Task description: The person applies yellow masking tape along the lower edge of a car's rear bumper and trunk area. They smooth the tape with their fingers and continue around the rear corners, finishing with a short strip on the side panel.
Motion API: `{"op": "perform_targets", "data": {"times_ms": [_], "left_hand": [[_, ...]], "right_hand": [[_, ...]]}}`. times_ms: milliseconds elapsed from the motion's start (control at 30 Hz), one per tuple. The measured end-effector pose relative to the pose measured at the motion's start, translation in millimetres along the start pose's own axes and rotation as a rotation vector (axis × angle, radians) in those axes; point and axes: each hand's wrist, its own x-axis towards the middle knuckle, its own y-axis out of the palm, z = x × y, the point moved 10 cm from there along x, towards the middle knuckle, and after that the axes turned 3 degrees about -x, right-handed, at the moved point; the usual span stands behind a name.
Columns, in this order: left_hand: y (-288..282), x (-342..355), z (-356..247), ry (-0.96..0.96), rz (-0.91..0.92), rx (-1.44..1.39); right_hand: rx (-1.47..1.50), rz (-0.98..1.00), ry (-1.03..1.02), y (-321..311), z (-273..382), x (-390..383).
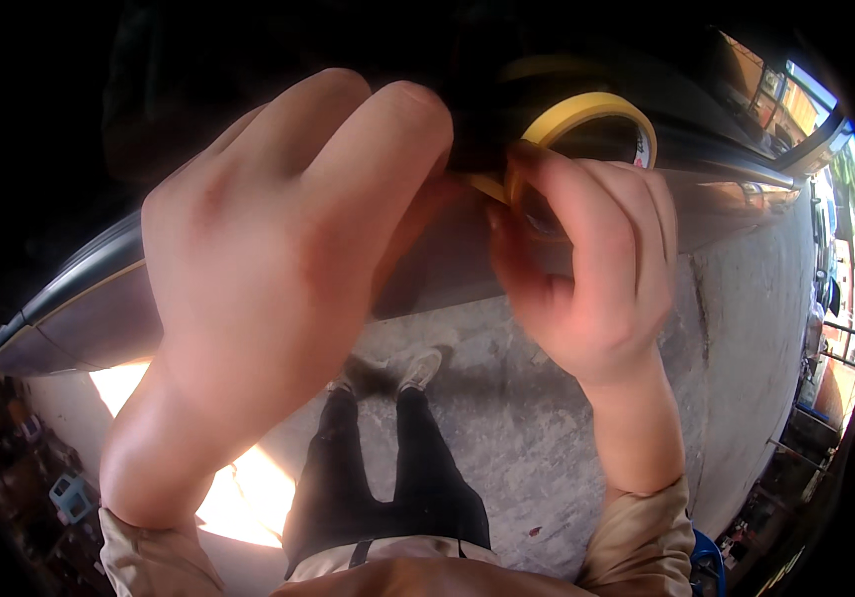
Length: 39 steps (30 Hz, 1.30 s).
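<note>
A: Which items do we list first, in order of size?

B: We list the grey concrete floor [527, 448] below, then the dark, glossy vehicle panel [89, 328] behind the hands.

A: What is the state of the left hand [268, 219]?

B: We see its back in front of the panel, with the fingers curled. The fingertips are hidden; we cannot tell whether they pinch anything.

A: And the right hand [601, 259]?

B: Its thumb and fingers grip the near side of the roll of yellow tape [586, 104]. We locate the roll to the right of the left hand, tilted, with its open centre in view.

A: How do we expect the roll to handle?

B: We judge it light, firm as a ring and not fragile. We take hold of it at the rim.

A: And the smallest item?

B: The short tape strip [487, 186] between the roll and the left hand. We rate it thin, soft, tacky and easily torn; we hold it close to its end and avoid creasing it.
</note>
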Motion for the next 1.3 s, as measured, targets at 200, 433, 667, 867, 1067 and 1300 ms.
{"op": "perform_targets", "data": {"times_ms": [200,433,667,867,1067,1300], "left_hand": [[-2,0,-5,-0.002,-0.018,-0.002],[-1,-1,-4,-0.027,-0.016,0.024],[3,-5,-2,-0.058,-0.002,0.044],[1,-7,0,-0.079,0.004,0.04],[1,-9,0,-0.082,0.002,0.069],[1,-10,-3,-0.078,-0.003,0.071]], "right_hand": [[-0.099,-0.05,-0.201,-12,-27,-23],[-0.335,0.078,-0.224,-32,-71,-32],[-0.399,0.133,-0.192,-34,-83,-55],[-0.245,0.027,-0.344,-47,-60,-43],[-0.187,-0.002,-0.128,-39,-73,-36],[-0.133,-0.134,-0.018,-41,-79,-38]]}}
